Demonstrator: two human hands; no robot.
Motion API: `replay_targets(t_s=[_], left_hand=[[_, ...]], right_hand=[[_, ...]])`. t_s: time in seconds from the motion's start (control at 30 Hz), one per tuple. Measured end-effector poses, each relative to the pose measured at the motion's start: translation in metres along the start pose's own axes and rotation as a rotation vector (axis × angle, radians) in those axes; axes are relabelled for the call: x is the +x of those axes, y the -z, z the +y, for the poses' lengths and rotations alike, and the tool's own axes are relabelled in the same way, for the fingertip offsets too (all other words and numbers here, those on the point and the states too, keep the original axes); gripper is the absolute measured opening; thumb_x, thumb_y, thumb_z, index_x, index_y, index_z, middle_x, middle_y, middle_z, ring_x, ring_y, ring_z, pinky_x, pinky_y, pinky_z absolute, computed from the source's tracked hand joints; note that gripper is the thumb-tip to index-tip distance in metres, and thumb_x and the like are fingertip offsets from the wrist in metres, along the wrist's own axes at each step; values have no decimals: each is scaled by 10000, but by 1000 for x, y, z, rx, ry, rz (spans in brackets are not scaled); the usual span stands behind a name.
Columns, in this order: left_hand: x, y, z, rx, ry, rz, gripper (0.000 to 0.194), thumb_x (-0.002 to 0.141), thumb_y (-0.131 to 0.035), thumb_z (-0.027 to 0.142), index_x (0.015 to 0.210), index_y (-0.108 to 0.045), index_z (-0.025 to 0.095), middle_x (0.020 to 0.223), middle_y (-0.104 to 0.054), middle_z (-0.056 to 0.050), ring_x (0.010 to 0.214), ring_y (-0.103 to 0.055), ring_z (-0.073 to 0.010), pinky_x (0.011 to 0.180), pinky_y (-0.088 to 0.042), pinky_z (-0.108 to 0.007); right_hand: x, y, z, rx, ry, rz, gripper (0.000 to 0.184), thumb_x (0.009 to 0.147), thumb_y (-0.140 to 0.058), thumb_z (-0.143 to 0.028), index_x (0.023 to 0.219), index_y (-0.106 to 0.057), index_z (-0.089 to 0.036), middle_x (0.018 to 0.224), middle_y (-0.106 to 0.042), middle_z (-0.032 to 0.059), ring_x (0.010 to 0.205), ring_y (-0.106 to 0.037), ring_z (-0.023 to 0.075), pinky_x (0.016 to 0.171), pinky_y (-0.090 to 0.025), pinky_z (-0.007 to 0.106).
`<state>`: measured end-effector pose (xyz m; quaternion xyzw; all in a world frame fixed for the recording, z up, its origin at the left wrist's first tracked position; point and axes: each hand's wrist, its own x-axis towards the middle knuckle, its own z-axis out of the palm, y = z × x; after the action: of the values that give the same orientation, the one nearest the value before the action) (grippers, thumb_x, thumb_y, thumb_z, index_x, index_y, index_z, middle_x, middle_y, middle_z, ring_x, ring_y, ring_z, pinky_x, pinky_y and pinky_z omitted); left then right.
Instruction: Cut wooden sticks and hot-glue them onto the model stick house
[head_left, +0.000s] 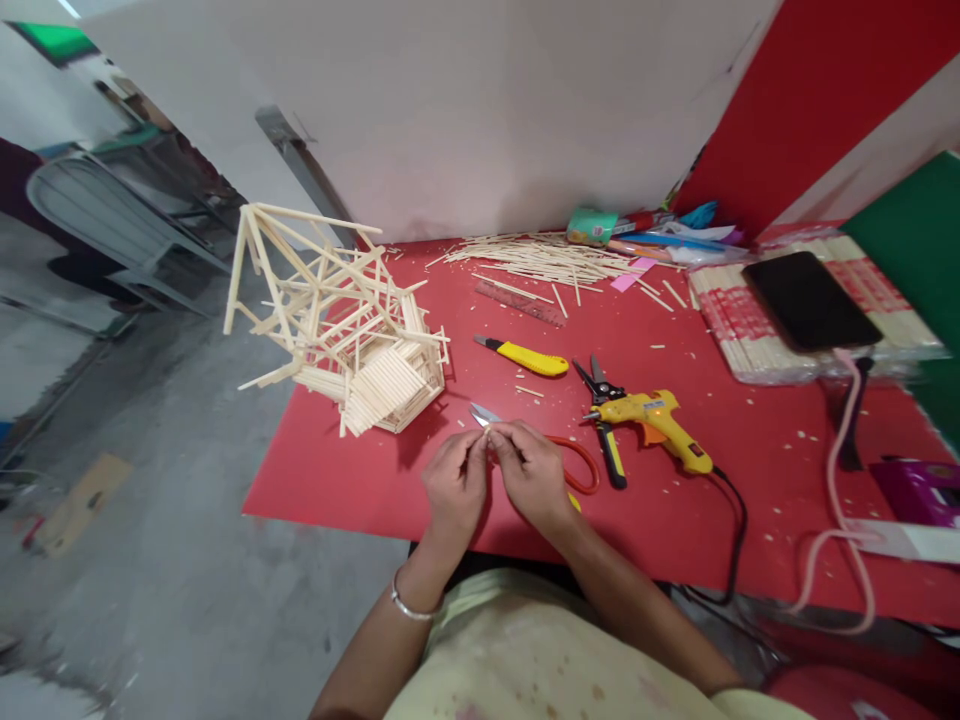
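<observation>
My left hand (459, 478) and my right hand (531, 474) meet fingertip to fingertip over the table's front part. Both are closed in a pinch around something small and pale, mostly hidden by the fingers. Beneath them lies a pair of scissors (583, 462) with red handles, its blades poking out beyond my fingertips. To the left stands a model built of wooden sticks (386, 385), with an open frame on top. A yellow utility knife (532, 359) lies just beyond my hands. On the right, a yellow glue gun (660, 418) rests across black-and-yellow cutters (613, 460).
Loose sticks (532, 258) are heaped along the wall, near a ruler (519, 302). At right, a phone (812, 300) on a pink cable sits on packs of sticks (739, 340). The glue gun's black cord (742, 530) drops over the front edge of the red table (337, 490).
</observation>
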<state>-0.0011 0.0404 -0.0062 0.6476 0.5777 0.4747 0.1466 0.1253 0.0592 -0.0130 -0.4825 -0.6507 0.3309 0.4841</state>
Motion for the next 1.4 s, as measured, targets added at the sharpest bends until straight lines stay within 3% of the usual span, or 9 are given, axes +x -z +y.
replay_targets(t_s=[0.37, 0.67, 0.9, 1.13, 1.4], left_hand=[[4, 11, 4, -96, 116, -154, 200, 959, -519, 264, 886, -686, 183, 751, -663, -27, 688, -607, -157, 675, -468, -266], [4, 20, -4, -175, 176, -223, 204, 942, -544, 286, 825, -677, 185, 695, -641, -14, 623, -585, -141, 614, -461, -257], [2, 19, 0, -597, 534, -301, 285, 911, -601, 435, 797, -624, 175, 515, -537, 48, 398, -466, -84, 422, -377, -203], [4, 20, -4, -739, 647, -303, 279, 856, -677, 431, 819, -638, 157, 539, -545, 45, 385, -440, -60, 374, -352, -178], [11, 25, 2, -1109, 934, -347, 299, 722, -796, 368, 757, -600, 145, 569, -578, 30, 335, -375, -33, 309, -287, -155]], right_hand=[[1, 1, 1, -5, 42, -92, 230, 997, -462, -274, 1030, -686, -238, 943, -715, 47, 895, -663, 168, 839, -515, 296], [2, 4, 1, 3, 39, -152, 249, 998, -466, -296, 964, -703, -229, 894, -716, 39, 829, -663, 154, 767, -507, 272], [1, 2, 3, -76, 94, -119, 245, 1003, -443, -282, 945, -673, -221, 862, -678, 41, 804, -626, 156, 744, -485, 276], [3, 4, -2, -5, 75, -173, 243, 1005, -453, -292, 920, -671, -225, 867, -678, 33, 817, -631, 151, 762, -486, 275], [3, 5, -2, -60, 11, -112, 200, 995, -442, -286, 891, -595, -212, 858, -642, 36, 787, -592, 152, 724, -454, 274]])
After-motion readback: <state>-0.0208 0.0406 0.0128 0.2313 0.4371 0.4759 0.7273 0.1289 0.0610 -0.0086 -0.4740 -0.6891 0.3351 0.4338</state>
